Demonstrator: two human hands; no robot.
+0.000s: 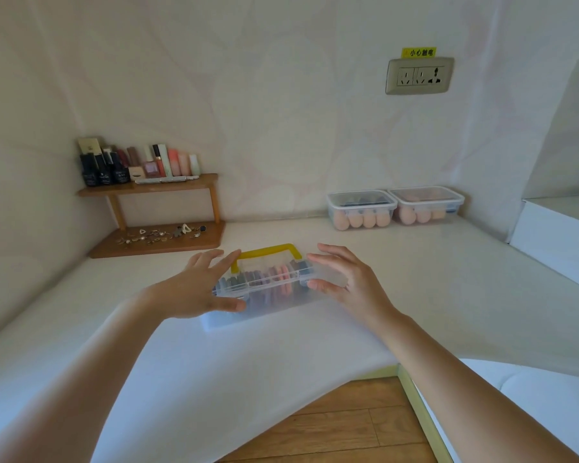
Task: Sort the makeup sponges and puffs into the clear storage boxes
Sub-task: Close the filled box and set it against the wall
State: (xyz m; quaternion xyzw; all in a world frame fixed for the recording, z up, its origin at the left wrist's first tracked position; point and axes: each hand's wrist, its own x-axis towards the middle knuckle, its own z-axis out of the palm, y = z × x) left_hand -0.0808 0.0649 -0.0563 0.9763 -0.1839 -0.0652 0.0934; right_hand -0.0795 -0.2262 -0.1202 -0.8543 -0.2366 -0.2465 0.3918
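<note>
- Mid-surface, toward the near edge: clear case (264,290) with yellow handle (264,250), packed with a row of coloured puffs (274,275).
- Left hand (194,285) at its left end, right hand (345,279) at its right end; both wide, fingers spread, gripping nothing; contact unclear.
- Against the far edge near the right corner: inner box (361,203) and corner box (427,198), lidded, holding beige sponges (361,219).
- Appears late in sorting, on the point of grasping the case.
- Calls next for an even squeeze from both ends, keeping it level.
</note>
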